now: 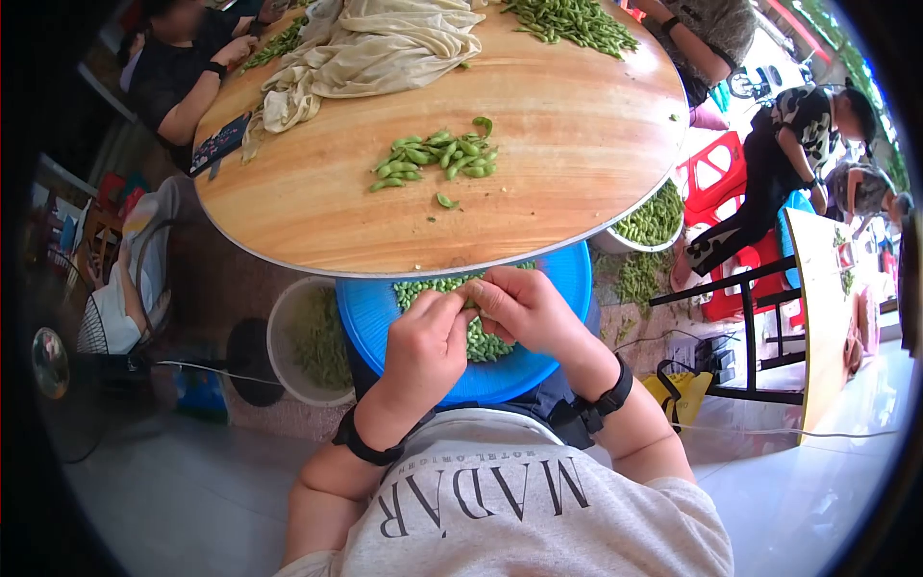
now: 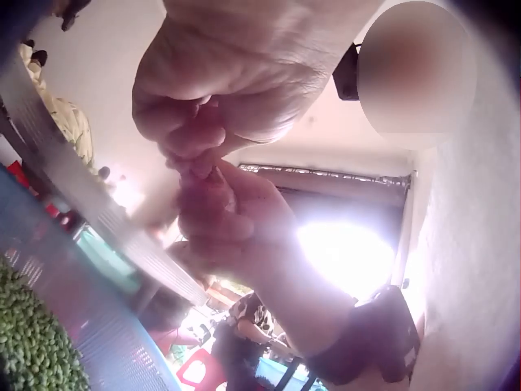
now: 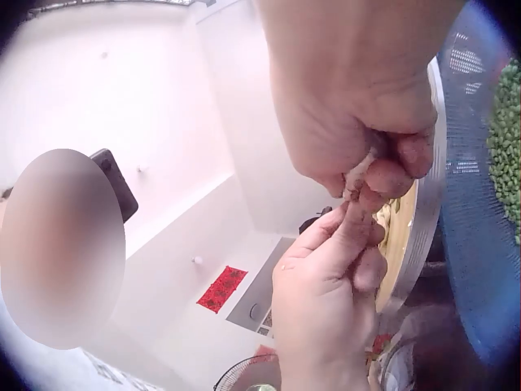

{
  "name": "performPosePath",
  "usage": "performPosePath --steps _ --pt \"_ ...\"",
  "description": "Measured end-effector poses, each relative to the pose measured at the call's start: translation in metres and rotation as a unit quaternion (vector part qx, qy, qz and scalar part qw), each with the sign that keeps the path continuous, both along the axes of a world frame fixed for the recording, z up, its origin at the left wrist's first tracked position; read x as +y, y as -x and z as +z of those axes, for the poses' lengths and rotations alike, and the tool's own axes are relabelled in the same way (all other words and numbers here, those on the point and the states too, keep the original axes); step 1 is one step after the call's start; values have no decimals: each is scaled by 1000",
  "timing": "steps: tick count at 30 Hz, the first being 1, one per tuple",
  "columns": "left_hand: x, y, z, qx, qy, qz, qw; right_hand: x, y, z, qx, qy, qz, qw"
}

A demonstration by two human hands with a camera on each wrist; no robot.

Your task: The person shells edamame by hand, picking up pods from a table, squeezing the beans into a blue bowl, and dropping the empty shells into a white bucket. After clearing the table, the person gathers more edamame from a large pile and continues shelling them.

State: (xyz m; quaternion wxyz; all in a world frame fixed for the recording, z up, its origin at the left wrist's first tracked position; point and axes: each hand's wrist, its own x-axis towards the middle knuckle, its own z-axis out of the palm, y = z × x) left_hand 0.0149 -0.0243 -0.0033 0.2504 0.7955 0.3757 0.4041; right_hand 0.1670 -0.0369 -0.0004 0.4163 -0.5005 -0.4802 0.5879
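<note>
My left hand [image 1: 423, 338] and right hand [image 1: 527, 306] meet fingertip to fingertip above a blue plastic basket [image 1: 575, 288]. Between them both hands pinch a green soybean pod [image 1: 470, 304], mostly covered by the fingers. Shelled green beans [image 1: 488, 343] lie in the basket under the hands; the right wrist view also has these beans [image 3: 506, 147] at its edge. From below, the left wrist view has the left hand [image 2: 228, 81] on top and the right hand [image 2: 236, 220] beneath, their thumbs and fingers curled in together.
Just ahead stands a round wooden table [image 1: 317, 192] with a small pile of pods [image 1: 433, 154], a larger pod heap [image 1: 577, 24] and a cream cloth [image 1: 385, 48]. A white bucket [image 1: 279, 332] is at left, a pod-filled tub [image 1: 654, 216] at right. Other people sit around.
</note>
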Motion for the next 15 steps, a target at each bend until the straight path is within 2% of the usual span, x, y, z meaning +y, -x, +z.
performPosePath --steps 2,4,5,6,7,10,11,14,15 --pt "-1 1 -5 -18 9 2 1000 -3 2 -2 -41 -45 -9 998" --pt "-1 4 -11 -47 30 -11 998 -6 2 -2 -48 -44 -1 998" --pt "0 8 -10 -109 177 -23 978 -6 1 -2 -52 -44 4 998" --pt "1 12 -7 -168 320 -34 932 -8 1 -4 -51 -47 9 998" --pt "2 15 -5 -223 455 -45 861 -9 1 -7 -49 -49 16 997" --pt "2 22 -16 -308 507 -74 801 -9 4 -11 -95 -93 23 991" --pt "1 24 -22 -297 486 -74 819 -9 4 -11 -118 -112 23 986" --pt "-5 23 -17 -290 470 -37 833 -7 8 -9 -177 -117 -5 977" --pt "-6 25 -15 -287 477 -42 830 -7 8 -8 -159 -100 5 982"
